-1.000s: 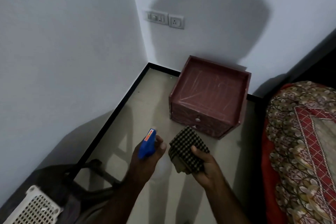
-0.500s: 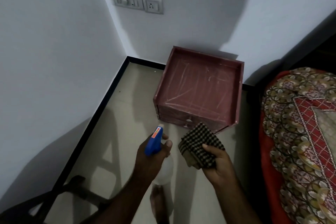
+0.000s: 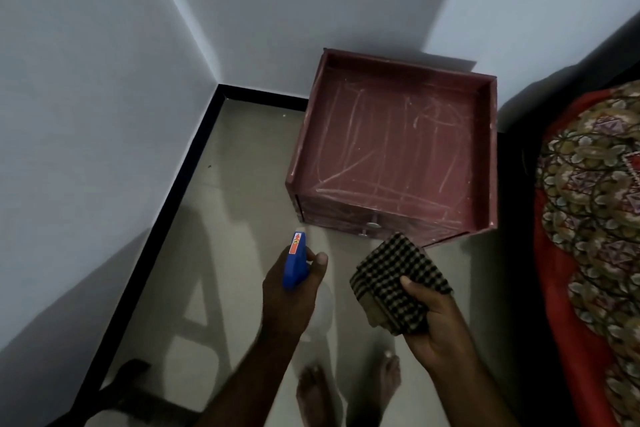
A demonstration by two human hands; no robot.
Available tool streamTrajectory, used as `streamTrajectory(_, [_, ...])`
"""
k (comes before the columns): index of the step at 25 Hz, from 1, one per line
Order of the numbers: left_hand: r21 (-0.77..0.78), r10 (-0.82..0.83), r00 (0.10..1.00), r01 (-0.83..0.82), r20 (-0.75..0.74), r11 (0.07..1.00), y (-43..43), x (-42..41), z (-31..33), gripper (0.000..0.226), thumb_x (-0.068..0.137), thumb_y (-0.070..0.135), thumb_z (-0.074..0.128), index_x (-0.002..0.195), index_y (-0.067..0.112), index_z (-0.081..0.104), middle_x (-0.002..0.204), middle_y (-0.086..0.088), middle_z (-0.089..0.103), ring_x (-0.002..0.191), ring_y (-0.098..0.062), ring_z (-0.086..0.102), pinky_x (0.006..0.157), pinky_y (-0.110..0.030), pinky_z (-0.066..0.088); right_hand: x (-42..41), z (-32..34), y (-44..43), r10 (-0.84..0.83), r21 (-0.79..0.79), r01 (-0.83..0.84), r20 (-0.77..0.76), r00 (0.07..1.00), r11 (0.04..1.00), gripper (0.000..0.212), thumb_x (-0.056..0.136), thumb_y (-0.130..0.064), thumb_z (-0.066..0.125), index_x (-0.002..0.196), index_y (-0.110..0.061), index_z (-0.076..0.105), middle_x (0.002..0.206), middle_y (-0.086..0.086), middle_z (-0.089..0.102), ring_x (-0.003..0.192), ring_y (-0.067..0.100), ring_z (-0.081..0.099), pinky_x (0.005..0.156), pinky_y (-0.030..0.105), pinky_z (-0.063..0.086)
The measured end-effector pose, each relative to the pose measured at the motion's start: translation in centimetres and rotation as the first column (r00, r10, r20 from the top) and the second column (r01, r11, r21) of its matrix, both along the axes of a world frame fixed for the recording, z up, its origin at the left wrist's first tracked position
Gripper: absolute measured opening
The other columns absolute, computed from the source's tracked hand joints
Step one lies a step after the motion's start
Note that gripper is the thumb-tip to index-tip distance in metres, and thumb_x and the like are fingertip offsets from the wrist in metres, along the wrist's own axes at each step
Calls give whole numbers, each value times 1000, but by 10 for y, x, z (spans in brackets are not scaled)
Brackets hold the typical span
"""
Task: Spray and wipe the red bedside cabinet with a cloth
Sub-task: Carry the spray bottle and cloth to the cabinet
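The white walls meet in a corner ahead, and the pale floor (image 3: 242, 184) runs along them with a black skirting; a bed with a patterned blanket (image 3: 588, 218) fills the right side; between it and the corner sits the red bedside cabinet (image 3: 391, 149), backed against the far wall, its recessed top scrawled all over with pale chalky lines, none of it looking wet or wiped yet, so I'd say spraying is the step in hand. The person stands facing its drawer front, both hands held low before it; the right hand (image 3: 429, 322) has thumb and fingers curled around a folded checked cloth (image 3: 391, 281), whose upper edge shows against the cabinet's lower front, though whether it touches I cannot tell; the left hand (image 3: 291, 295) grips the blue-headed spray bottle (image 3: 293, 263), fingers wrapped at the trigger. The bottle's nozzle points forward, its line passing just left of the cabinet's near left corner; the marked top lies ahead and to the right of it, so the left hand would need to swing right and lift.
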State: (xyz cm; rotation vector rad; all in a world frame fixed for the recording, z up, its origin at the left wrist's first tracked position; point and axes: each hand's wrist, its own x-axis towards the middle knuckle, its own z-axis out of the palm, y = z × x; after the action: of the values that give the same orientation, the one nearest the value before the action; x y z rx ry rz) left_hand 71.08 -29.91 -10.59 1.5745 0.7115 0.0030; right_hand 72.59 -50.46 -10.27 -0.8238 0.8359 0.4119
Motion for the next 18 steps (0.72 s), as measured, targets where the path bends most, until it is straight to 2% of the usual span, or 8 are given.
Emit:
streamTrajectory(3, [38,-21,999,22,-28,999,4,15,-25,17,76,52,75,85,41,65,87,-6,71,84,-32,71,84,-50,60,5,-22,3,-9,-99,8,0,1000,995,52,80,4,64,131,-7,62,119,20,72,103,39,72,67,49,62])
streamTrajectory(6, [86,-68,997,71,-41,994,9,32,-47,28,80,54,72,88,29,63,89,-11,70,83,-35,70,83,-54,59,14,-41,6,-31,-183,32,6,999,983,44,82,8,65,124,-6,65,111,17,75,93,34,76,60,43,62])
streamTrajectory(8, [107,-85,996,89,-38,990,10,42,-54,36,80,58,70,90,24,63,90,-14,69,83,-37,69,83,-53,59,21,-50,7,-31,-229,36,23,999,973,37,85,9,65,119,-6,67,109,16,76,94,34,75,64,43,63])
streamTrajectory(11, [109,-88,995,93,-47,990,12,52,-66,33,79,57,72,88,26,63,87,-12,69,80,-36,70,79,-49,61,36,-56,9,-23,-260,40,66,998,965,33,86,12,65,111,-9,70,102,11,78,92,31,76,65,40,64])
streamTrajectory(14, [123,-90,995,95,-48,988,13,59,-77,34,82,51,73,90,20,63,87,-17,67,80,-40,68,78,-49,61,49,-60,8,-16,-273,37,77,997,961,34,84,13,65,107,-11,70,97,6,79,88,26,77,62,36,63])
streamTrajectory(18, [164,-88,994,98,-67,982,18,66,-91,34,83,51,72,91,19,62,88,-17,68,80,-37,68,76,-39,60,62,-64,1,-24,-283,52,102,995,958,35,84,13,66,105,-14,69,95,3,79,87,23,77,62,34,63])
